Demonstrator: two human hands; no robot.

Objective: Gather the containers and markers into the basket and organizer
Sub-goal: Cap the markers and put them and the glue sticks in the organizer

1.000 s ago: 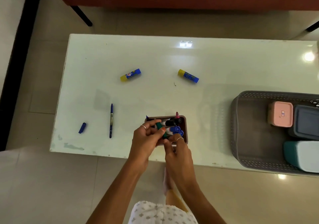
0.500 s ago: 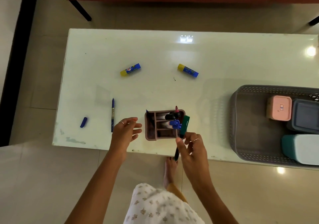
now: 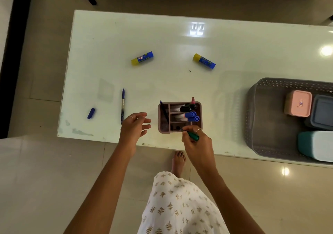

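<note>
A brown organizer (image 3: 180, 132) stands near the table's front edge, holding black-capped and blue-capped markers. My right hand (image 3: 197, 142) grips a green-capped marker (image 3: 191, 135), its far end dipping into the organizer's front compartment. My left hand (image 3: 134, 126) hovers just left of the organizer, fingers relaxed, holding nothing. A blue pen (image 3: 122, 105) and a loose blue cap (image 3: 91, 113) lie to the left. A grey basket (image 3: 252, 118) at the right holds a pink container (image 3: 298, 103), a grey container (image 3: 322, 113) and a teal container (image 3: 315, 145).
Two blue-and-yellow glue sticks lie further back on the white table (image 3: 180, 44), one at the left (image 3: 142, 58) and one at the right (image 3: 204, 61). My bare foot (image 3: 178, 162) shows on the tiled floor below the table's front edge.
My hands parted from the organizer. The right hand carried the green marker out, turned it, and now points it into the front compartment. The left hand drew away leftward and opened.
</note>
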